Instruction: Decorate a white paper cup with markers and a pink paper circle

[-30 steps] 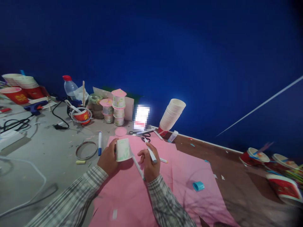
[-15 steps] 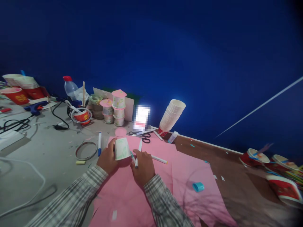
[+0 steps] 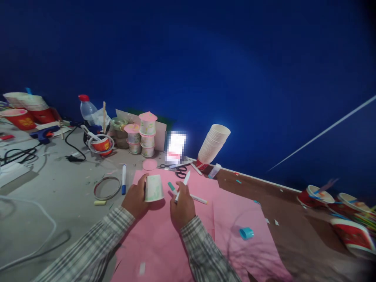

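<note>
your left hand's (image 3: 135, 200) fingers clasp the cup (image 3: 154, 188), your right hand's (image 3: 182, 205) pinch a pen (image 3: 187, 178); green marker (image 3: 171, 187) juts left of those, can't tell if gripped, so it might slip; oversqueezing could dent the cup

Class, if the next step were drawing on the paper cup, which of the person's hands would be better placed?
Probably the right hand: it holds a white marker near the paper cup, while the left hand is occupied gripping that cup.
</note>
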`<state>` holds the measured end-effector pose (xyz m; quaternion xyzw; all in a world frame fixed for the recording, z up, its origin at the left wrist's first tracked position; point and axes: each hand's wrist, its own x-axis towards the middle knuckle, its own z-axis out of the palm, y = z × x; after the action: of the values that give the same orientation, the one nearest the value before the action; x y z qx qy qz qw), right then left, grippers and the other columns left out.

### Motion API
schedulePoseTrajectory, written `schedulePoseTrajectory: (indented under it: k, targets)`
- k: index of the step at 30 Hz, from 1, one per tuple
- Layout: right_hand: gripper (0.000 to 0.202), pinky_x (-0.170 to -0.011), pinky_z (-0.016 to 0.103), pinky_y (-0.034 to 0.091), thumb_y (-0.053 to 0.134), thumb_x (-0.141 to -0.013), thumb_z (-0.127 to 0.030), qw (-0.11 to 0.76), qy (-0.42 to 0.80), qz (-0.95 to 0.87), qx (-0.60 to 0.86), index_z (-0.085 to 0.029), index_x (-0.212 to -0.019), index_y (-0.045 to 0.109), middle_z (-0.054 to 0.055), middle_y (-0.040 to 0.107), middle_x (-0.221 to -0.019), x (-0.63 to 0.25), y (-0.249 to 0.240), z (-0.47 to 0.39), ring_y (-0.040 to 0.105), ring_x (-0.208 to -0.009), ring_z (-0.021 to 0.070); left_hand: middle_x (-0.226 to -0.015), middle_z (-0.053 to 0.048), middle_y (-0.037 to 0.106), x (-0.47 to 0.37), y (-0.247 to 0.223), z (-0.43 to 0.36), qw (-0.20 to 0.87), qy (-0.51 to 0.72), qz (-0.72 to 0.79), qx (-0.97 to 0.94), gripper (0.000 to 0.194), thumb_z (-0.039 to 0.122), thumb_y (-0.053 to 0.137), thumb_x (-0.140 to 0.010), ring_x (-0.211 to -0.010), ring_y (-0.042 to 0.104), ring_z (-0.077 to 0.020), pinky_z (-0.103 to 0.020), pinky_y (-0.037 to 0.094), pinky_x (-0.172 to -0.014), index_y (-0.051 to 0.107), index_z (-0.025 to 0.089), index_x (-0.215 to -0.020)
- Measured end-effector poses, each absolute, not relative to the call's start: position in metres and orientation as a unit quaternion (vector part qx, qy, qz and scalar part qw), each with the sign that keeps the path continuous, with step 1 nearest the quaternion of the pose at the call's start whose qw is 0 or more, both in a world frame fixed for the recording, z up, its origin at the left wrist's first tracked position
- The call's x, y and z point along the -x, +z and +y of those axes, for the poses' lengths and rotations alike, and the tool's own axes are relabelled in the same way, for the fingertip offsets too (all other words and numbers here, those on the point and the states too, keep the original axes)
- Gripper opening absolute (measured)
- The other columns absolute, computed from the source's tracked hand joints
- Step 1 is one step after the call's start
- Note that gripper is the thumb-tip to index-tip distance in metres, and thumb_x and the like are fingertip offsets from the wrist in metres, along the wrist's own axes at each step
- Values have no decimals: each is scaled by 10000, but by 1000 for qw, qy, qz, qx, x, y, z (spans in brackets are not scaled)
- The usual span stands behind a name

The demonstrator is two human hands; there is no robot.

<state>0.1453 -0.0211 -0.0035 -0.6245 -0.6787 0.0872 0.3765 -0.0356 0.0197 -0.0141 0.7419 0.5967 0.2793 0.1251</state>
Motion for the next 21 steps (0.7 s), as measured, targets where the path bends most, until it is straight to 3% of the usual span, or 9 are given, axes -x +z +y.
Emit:
schedulePoseTrajectory:
  k: [4,8,17,19,21]
  targets:
    - [473,-605,323,542,434,-670,-73,451,108,-651,601,-182,-1129,467,107,620,-976,-146,-2,-20,654,-780,244,-875,-41,708,35,-12,19,137,271,583,-754,812,272,606,-555,-726,645,-255,-376,457,-703,257,194,-1284]
    - [348,-571,292,538,457,-723,-128,451,155,-639,603,-223,-1050,528,35,703,-788,-147,0,-21,688,-637,224,-835,-20,707,31,-8,16,153,259,573,-762,880,355,662,-532,-719,641,-250,-372,448,-721,250,200,-1294]
    - [140,-398,220,423,504,-706,-176,526,107,-594,599,-211,-823,573,-45,585,-538,-153,16,-21,533,-378,149,-590,99,554,31,1,12,190,235,572,-763,1297,535,776,-323,-595,535,-200,-354,410,-671,77,195,-1361]
    - [154,-436,230,456,504,-721,-166,538,77,-615,571,-208,-856,566,-26,609,-589,-154,18,-24,567,-430,161,-644,78,543,34,2,12,186,292,557,-755,1207,549,759,-348,-606,499,-188,-352,405,-643,166,220,-1347]
    - [208,-538,260,508,511,-741,-155,541,29,-655,526,-210,-937,554,16,662,-718,-151,20,-29,629,-557,188,-663,70,509,36,5,9,214,374,519,-739,940,571,653,-508,-570,457,-159,-336,396,-597,280,241,-1306]
